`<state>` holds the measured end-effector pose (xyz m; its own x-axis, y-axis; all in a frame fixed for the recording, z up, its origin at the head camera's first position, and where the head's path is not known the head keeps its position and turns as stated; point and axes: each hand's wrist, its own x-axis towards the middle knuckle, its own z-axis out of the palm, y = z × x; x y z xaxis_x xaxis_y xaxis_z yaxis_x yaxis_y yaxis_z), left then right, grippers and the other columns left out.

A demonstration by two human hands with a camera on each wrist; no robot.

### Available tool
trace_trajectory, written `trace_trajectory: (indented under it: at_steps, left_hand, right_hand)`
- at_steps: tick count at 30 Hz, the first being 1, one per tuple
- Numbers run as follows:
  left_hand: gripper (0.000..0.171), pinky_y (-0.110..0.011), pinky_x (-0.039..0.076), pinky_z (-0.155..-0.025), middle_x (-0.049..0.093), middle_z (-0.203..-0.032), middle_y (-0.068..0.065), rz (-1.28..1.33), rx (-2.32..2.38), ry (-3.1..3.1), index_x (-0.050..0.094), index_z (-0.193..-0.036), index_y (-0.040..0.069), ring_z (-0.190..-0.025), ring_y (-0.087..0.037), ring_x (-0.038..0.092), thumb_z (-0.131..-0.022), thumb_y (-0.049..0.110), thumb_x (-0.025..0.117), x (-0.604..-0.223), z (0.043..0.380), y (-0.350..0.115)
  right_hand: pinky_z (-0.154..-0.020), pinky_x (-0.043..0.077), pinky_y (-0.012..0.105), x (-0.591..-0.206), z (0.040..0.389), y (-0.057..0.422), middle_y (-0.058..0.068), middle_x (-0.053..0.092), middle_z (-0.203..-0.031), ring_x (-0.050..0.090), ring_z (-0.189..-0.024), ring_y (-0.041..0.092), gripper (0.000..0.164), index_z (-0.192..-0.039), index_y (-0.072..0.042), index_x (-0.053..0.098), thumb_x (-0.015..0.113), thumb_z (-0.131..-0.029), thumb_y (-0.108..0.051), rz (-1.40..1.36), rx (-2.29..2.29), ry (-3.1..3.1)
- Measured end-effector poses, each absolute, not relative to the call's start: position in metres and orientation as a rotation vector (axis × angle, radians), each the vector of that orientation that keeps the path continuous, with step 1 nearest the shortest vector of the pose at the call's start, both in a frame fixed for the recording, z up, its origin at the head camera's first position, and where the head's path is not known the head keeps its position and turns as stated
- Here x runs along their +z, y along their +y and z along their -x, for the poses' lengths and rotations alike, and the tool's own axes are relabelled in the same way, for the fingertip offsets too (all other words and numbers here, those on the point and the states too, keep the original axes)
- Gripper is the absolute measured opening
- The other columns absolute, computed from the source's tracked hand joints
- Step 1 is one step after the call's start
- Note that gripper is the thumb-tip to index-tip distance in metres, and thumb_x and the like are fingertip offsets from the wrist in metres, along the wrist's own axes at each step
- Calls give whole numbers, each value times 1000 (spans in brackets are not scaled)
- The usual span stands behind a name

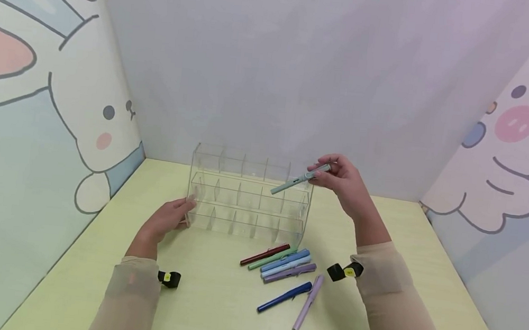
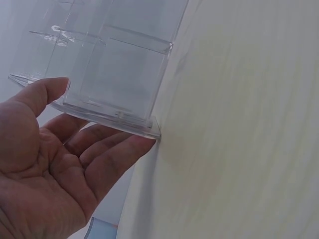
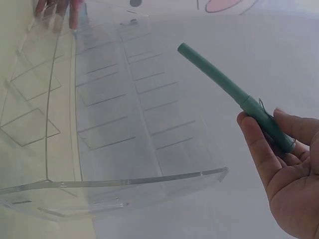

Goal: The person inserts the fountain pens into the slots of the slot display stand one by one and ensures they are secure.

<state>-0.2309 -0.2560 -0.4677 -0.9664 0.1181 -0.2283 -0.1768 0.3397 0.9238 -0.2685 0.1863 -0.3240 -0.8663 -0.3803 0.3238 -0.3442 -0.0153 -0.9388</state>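
A clear tiered pen organizer [image 1: 245,222] with several compartments stands against the back wall. My left hand [image 1: 170,218] holds its left side panel; in the left wrist view the thumb [image 2: 54,90] lies on the panel's front edge and the other fingers are behind it. Above the organizer's right part, my right hand [image 1: 339,180] pinches a grey-green capped pen [image 3: 219,77] by its cap end. The pen's other end points left and down over the tiers. All compartments that show hold no pens.
On the table [image 1: 213,298] in front of the organizer lie several pens: dark red [image 1: 265,255], green [image 1: 271,259], blue [image 1: 284,261], light blue [image 1: 286,267], purple [image 1: 289,273], dark blue [image 1: 284,297] and lilac [image 1: 308,303]. Cartoon-printed walls enclose both sides.
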Motion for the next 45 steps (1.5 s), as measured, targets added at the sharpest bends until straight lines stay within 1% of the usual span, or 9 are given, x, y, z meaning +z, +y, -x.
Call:
trace_trajectory:
  at_steps: [6, 13, 18, 21, 27, 33, 39, 42, 45]
  left_hand:
    - [74, -43, 46, -104, 29, -157, -18, 31, 1691, 2354, 33, -153, 9, -137, -35, 41, -99, 57, 46, -467, 227, -258]
    - [72, -43, 46, -104, 28, -158, -18, 39, 1703, 2356, 33, -153, 9, -137, -34, 40, -99, 55, 47, -467, 228, -258]
    - [73, -41, 47, -103, 28, -158, -17, 39, 1709, 2355, 33, -153, 10, -139, -34, 39, -99, 56, 48, -467, 230, -256]
    - [74, -41, 47, -103, 28, -158, -17, 49, 1713, 2351, 33, -153, 10, -138, -34, 39, -98, 57, 49, -468, 231, -256]
    - [75, -42, 46, -104, 28, -158, -17, 70, 1710, 2353, 34, -153, 11, -139, -34, 38, -97, 58, 49, -469, 230, -256]
    - [72, -42, 46, -104, 29, -157, -17, 67, 1711, 2353, 34, -153, 11, -139, -35, 39, -98, 56, 48, -471, 230, -256]
    - [71, -42, 48, -102, 32, -156, -17, 66, 1723, 2351, 35, -153, 11, -138, -34, 40, -99, 55, 49, -473, 230, -257]
    - [70, -42, 47, -103, 31, -157, -17, 65, 1727, 2349, 35, -153, 11, -139, -34, 38, -99, 54, 49, -473, 230, -257]
    - [71, -42, 47, -102, 32, -156, -17, 63, 1728, 2351, 35, -152, 10, -138, -35, 40, -99, 55, 49, -473, 231, -256]
  right_hand:
    - [-88, 56, 35, -312, 277, 176, 12, 64, -109, 68, -95, 22, 30, -120, -4, 50, 65, -96, -15, 779, -2114, 2221]
    - [-90, 55, 33, -306, 284, 165, 15, 60, -112, 66, -98, 24, 34, -122, 1, 48, 64, -96, -16, 798, -2125, 2220]
    - [-91, 55, 33, -301, 289, 157, 17, 58, -114, 65, -100, 25, 32, -121, 1, 49, 63, -97, -15, 810, -2130, 2216]
    - [-91, 55, 35, -296, 293, 152, 17, 57, -114, 63, -102, 25, 32, -122, -2, 49, 62, -97, -16, 821, -2104, 2236]
    - [-93, 53, 46, -286, 303, 139, 17, 57, -115, 62, -104, 27, 29, -124, -7, 49, 61, -98, -15, 816, -2061, 2281]
    - [-92, 54, 40, -276, 315, 123, 15, 57, -115, 60, -104, 27, 28, -124, -7, 49, 59, -99, -12, 820, -2032, 2290]
    - [-92, 54, 42, -267, 324, 104, 22, 60, -117, 62, -101, 27, 32, -123, -8, 48, 63, -96, -10, 812, -2054, 2282]
    - [-90, 55, 40, -264, 328, 94, 18, 64, -112, 65, -98, 25, 32, -122, -8, 49, 65, -94, -8, 786, -2120, 2262]
    - [-88, 56, 37, -264, 332, 84, 15, 65, -108, 66, -95, 22, 30, -121, -4, 49, 63, -95, -6, 759, -2200, 2244]
